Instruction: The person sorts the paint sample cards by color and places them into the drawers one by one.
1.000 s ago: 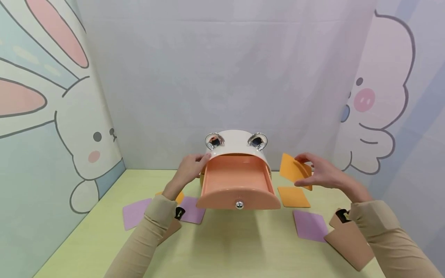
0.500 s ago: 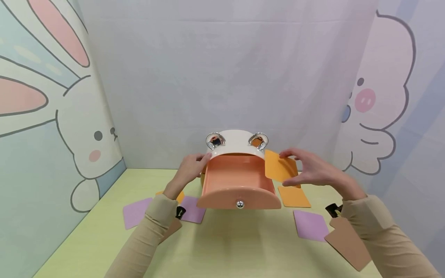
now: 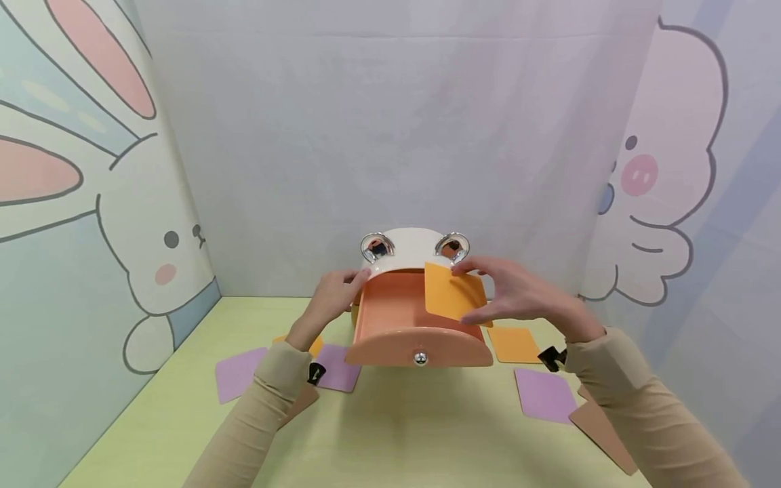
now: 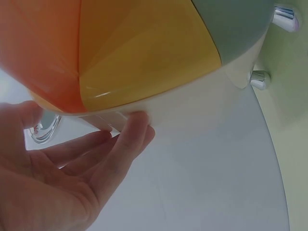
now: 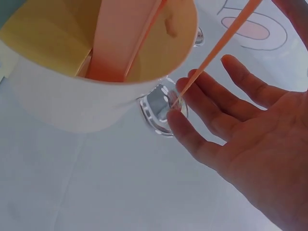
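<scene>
A white drawer box (image 3: pixel 412 242) with two shiny ring eyes stands at the back middle, its peach drawer (image 3: pixel 390 301) pulled out toward me. My left hand (image 3: pixel 333 298) holds the box's left side, thumb at the front edge and fingers against the outer shell (image 4: pixel 163 110). Over the drawer's right half, an orange square card (image 3: pixel 451 293) is held tilted. My right hand (image 3: pixel 515 291) pinches it between thumb and fingers at its right side. In the right wrist view the card (image 5: pixel 219 43) shows edge-on between the fingertips, beside the box.
On the table lie an orange card (image 3: pixel 514 345), a purple card (image 3: pixel 545 396) and brown cards (image 3: pixel 604 434) at the right. At the left are purple cards (image 3: pixel 239 375), an orange card (image 3: pixel 316 347) and a brown card (image 3: pixel 299 404), partly behind my sleeve. A silver knob (image 3: pixel 420 358) sits on the drawer front.
My right hand has carried the orange card leftward, from beside the box to over the drawer's right half. My left hand has stayed on the box.
</scene>
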### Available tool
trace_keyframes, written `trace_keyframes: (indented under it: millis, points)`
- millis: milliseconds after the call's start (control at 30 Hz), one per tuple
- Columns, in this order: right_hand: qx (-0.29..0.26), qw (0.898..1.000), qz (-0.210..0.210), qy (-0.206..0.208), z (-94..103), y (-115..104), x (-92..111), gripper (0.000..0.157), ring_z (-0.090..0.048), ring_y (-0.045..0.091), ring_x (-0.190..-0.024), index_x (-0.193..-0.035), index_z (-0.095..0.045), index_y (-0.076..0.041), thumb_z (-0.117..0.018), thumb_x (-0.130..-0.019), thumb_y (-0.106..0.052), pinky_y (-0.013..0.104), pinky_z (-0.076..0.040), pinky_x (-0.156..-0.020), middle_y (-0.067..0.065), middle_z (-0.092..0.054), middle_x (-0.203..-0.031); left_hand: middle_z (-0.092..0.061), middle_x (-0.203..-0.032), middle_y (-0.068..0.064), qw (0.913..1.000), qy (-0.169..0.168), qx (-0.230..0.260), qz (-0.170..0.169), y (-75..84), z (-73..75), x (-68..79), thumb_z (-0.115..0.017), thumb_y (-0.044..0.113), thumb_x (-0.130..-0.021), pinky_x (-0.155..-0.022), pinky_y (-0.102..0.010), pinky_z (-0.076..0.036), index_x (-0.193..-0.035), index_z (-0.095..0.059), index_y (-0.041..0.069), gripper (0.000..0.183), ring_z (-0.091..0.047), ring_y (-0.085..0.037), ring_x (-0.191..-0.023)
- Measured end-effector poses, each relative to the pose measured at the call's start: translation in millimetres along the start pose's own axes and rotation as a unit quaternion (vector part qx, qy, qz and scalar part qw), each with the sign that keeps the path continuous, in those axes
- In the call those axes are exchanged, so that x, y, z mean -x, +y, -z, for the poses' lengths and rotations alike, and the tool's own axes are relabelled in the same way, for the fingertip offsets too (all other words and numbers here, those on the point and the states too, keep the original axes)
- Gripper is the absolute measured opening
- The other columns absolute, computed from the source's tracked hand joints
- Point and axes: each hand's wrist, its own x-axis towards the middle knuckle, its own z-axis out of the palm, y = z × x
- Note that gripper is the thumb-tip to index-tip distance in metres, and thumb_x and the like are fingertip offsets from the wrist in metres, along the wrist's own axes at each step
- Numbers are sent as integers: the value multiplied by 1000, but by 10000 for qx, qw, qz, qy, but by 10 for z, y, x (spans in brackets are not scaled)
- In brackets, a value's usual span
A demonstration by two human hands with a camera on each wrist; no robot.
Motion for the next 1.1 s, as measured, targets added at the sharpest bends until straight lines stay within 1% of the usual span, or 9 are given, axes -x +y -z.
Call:
trace_keyframes:
  millis: [167, 333, 433, 533, 700, 800, 933, 1000, 1100]
  points:
    - [42, 10000, 29, -54, -15, -111, -93, 69, -56, 23, -118, -124, -58, -15, -86, -67, -41, 46, -44, -103, -1, -62, -125, -67, -117, -17, 10000, -16, -9, -23, -5, 8, 10, -47, 50, -98, -63, -32, -59, -125, -64, 6, 54, -69, -28, -91]
    - [114, 9998, -49, -157, -44, -195, -166, 73, -55, 24, -117, -127, -56, -15, -86, -67, -45, 45, -46, -101, 0, -61, -127, -68, -112, -17, 10000, -11, -73, -11, -21, 14, 5, -47, 50, -98, -62, -31, -59, -125, -64, 6, 55, -70, -28, -86]
    - [125, 9996, -39, -244, -60, -245, -203, 75, -54, 24, -117, -129, -55, -15, -85, -67, -46, 44, -48, -98, 2, -58, -129, -69, -111, -17, 10000, 3, -66, -8, -25, 16, 4, -47, 51, -98, -62, -31, -58, -125, -64, 6, 55, -69, -29, -86]
    - [139, 9995, 10, -274, -70, -289, -243, 75, -52, 23, -117, -129, -55, -14, -85, -68, -44, 44, -48, -96, 4, -57, -131, -68, -114, -17, 10000, -4, -17, 7, -20, 9, 5, -47, 52, -97, -63, -31, -59, -125, -64, 7, 55, -69, -30, -91]
    - [231, 9994, 82, -253, -83, -328, -296, 76, -49, 23, -118, -129, -56, -13, -86, -66, -43, 45, -47, -98, 2, -57, -128, -67, -120, -18, 10000, -61, 15, -41, -24, 3, -7, -47, 51, -97, -64, -32, -60, -126, -63, 6, 56, -68, -33, -98]
    - [221, 9994, 56, -268, -86, -331, -305, 79, -48, 24, -119, -132, -55, -13, -86, -66, -44, 45, -46, -98, 2, -57, -130, -67, -118, -18, 10000, -67, 11, -32, -22, 9, -7, -47, 51, -98, -64, -32, -59, -126, -63, 6, 56, -69, -32, -94]
    - [118, 9997, -39, -230, -81, -296, -289, 83, -47, 29, -125, -137, -51, -12, -85, -68, -44, 49, -44, -102, 7, -53, -137, -68, -116, -16, 10000, -10, 8, 32, -22, 15, -8, -47, 52, -97, -63, -31, -59, -126, -64, 7, 56, -69, -28, -88]
    - [6, 9998, -112, -160, -70, -247, -259, 83, -46, 31, -129, -139, -49, -12, -84, -70, -43, 51, -41, -105, 9, -51, -141, -68, -117, -16, 10000, -10, 4, 43, -25, 14, -10, -47, 53, -97, -62, -31, -59, -126, -64, 7, 56, -69, -27, -88]
    - [-159, 9996, -219, 63, -50, -121, -196, 79, -48, 34, -127, -139, -50, -11, -83, -73, -39, 52, -42, -104, 10, -52, -141, -68, -118, -16, 10000, -42, -3, 42, -27, 8, -14, -46, 53, -97, -62, -31, -59, -126, -63, 8, 56, -69, -26, -89]
